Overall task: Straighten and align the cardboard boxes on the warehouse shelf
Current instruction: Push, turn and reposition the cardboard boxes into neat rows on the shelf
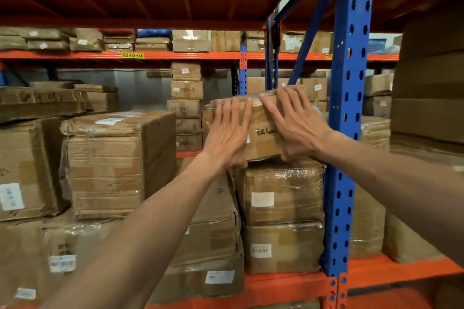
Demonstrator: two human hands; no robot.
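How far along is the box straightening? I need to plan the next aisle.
Early, by the look of it. Both hands, left hand and right hand, press flat on the top box, which sits crooked on the wrapped stack. The large box to the left also sits askew.

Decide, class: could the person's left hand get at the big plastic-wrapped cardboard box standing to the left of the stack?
Probably yes. The left hand lies flat on the small top box, and nothing stands in the open gap between it and the big plastic-wrapped cardboard box.
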